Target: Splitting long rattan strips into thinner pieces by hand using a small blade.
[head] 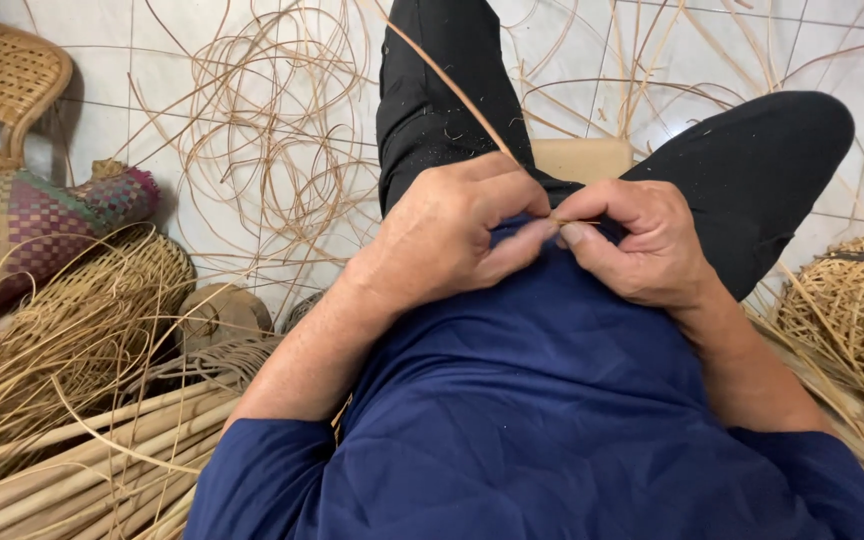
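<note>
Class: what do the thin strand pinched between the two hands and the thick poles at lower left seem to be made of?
Strand: probably split rattan or cane; pale tan, matte, thin and bending. Both the left hand and the right hand pinch it. Poles: likely whole rattan; round, smooth, straw-coloured.

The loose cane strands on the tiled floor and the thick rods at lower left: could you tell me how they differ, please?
The loose cane strands are thin, curled in tangled loops, scattered across the tiled floor. The thick rods are stout, straight, and lie side by side in a bundle. Both are pale tan. Both hands, left hand and right hand, pinch one thin strand.
</note>
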